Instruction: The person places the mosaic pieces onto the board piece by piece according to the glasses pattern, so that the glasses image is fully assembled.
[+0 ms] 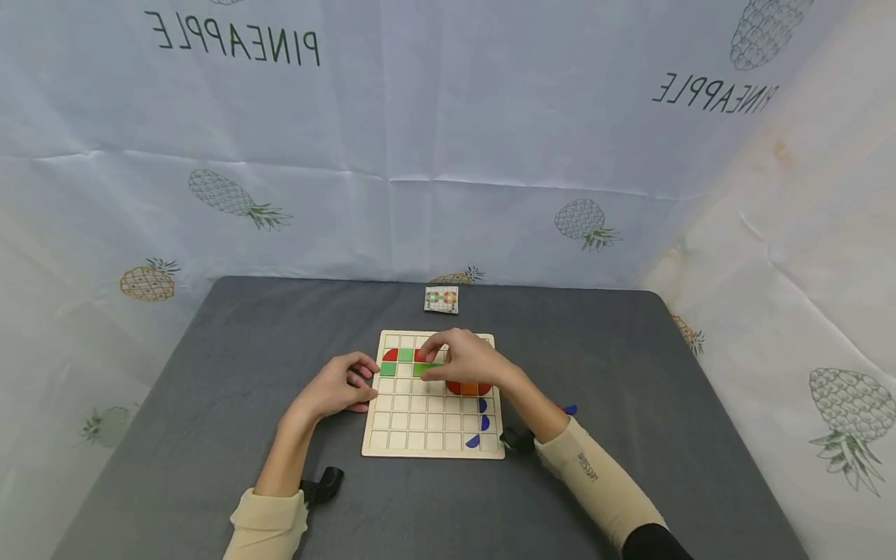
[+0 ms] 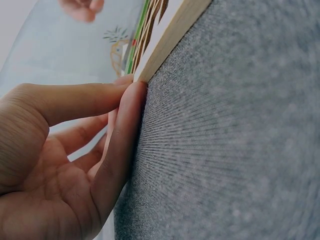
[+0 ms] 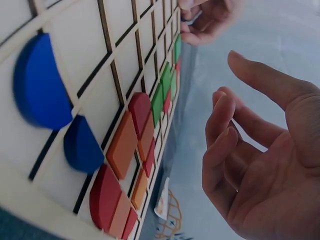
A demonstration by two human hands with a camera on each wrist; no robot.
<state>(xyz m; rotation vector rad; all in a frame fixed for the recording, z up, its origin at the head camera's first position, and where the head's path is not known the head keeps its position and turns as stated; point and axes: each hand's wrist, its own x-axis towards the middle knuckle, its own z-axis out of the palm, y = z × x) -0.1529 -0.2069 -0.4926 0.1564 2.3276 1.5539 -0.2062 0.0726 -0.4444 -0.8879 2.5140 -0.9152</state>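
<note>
A pale wooden grid board (image 1: 416, 424) lies flat on the table. At its left edge my left hand (image 1: 336, 386) pinches the rim; in the left wrist view, thumb and finger meet at the board's edge. My right hand (image 1: 467, 358) hovers over the upper part of the board, thumb apart from the bent fingers, with nothing seen between them in the right wrist view. Red and green pieces fill cells at upper left, including a green square (image 1: 388, 369). Red and orange pieces, such as an orange square (image 3: 122, 145), sit at right, partly hidden. Blue half-circles (image 1: 485, 423) lie loosely below them.
A small pattern card (image 1: 441, 299) stands behind the board near the table's back edge. A blue piece (image 1: 570, 410) shows beyond the right forearm, mostly covered. Grey cloth (image 1: 602, 350) covers the table, and a pineapple-print curtain (image 1: 420, 225) hangs around it.
</note>
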